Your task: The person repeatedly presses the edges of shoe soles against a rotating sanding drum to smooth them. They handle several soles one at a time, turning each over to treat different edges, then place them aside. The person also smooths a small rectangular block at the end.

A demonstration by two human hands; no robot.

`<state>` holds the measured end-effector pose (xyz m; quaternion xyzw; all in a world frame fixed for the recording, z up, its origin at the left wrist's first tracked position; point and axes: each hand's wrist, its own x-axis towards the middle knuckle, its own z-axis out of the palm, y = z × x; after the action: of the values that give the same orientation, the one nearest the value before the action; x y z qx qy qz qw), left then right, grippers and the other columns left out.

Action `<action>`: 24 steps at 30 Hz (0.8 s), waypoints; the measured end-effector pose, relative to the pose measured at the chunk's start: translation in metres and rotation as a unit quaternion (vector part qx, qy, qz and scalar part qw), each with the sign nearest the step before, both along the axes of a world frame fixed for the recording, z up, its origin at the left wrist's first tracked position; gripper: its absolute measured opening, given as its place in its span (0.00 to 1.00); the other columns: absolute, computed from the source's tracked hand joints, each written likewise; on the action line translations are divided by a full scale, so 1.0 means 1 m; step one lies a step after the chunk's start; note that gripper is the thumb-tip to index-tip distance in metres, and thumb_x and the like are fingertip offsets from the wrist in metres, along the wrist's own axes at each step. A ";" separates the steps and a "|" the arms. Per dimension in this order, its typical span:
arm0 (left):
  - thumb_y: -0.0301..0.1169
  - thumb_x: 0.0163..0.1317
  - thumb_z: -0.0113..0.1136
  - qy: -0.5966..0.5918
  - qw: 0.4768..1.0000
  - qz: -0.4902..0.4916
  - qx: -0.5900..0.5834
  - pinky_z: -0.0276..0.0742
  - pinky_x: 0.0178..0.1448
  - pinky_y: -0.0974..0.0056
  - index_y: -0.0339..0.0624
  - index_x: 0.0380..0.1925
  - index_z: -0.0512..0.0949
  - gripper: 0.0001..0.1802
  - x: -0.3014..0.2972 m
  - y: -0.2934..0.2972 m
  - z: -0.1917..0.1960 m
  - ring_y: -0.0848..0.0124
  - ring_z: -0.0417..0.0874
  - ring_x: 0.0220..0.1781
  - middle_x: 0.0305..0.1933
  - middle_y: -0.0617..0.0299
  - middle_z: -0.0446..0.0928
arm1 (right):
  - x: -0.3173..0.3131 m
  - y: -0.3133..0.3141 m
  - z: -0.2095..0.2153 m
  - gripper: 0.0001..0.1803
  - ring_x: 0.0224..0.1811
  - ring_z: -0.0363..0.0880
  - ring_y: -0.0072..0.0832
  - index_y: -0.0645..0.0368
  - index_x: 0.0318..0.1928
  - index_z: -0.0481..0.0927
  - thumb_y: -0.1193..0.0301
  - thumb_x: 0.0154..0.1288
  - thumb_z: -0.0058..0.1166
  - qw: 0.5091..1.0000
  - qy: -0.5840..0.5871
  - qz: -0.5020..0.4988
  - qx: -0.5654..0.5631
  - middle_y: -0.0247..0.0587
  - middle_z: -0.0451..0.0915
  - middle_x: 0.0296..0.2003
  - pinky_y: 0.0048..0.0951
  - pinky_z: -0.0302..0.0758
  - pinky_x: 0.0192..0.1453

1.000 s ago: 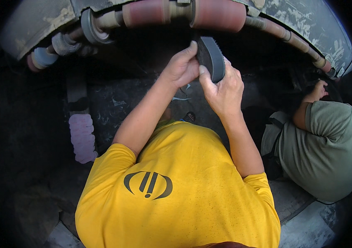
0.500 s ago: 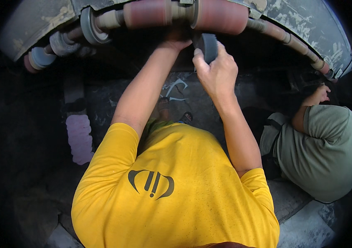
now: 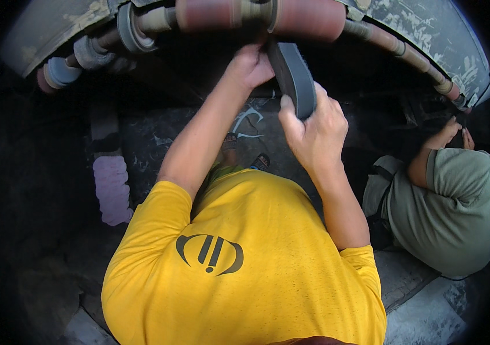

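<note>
A thick dark grey shoe sole (image 3: 298, 80) is tilted on edge just below the red sanding drum (image 3: 308, 20). Its far end reaches up close to the drum; whether they touch I cannot tell. My right hand (image 3: 318, 129) grips the near end, thumb on one side and fingers wrapped round the other. At the far end, my left hand (image 3: 250, 66) holds the sole from the left, its fingertips partly hidden by the sole and blurred.
A second red drum (image 3: 207, 14) and smaller wheels (image 3: 132, 31) line the long shaft under a scuffed grey hood (image 3: 412, 29). A co-worker in a green shirt (image 3: 443, 210) works close on my right. A pink padded strip (image 3: 112, 190) is at the left.
Both hands have drawn the sole back towards me and a little right, so more of its length shows. The co-worker's second hand has come into view.
</note>
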<state>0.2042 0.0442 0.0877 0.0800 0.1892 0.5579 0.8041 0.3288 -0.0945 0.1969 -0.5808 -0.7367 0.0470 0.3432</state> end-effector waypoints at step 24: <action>0.41 0.75 0.52 0.043 0.999 0.011 0.003 0.75 0.67 0.48 0.43 0.60 0.74 0.20 -0.010 0.055 0.010 0.55 0.79 0.59 0.58 0.50 0.79 | -0.007 0.053 -0.015 0.21 0.28 0.86 0.47 0.66 0.48 0.81 0.66 0.58 0.66 0.998 0.042 -0.004 0.036 0.51 0.85 0.28 0.39 0.83 0.39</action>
<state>0.1939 0.0995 0.0978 0.1049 0.2228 0.5630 0.7889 0.3217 -0.0410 0.1819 -0.5684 -0.7209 0.0437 0.3941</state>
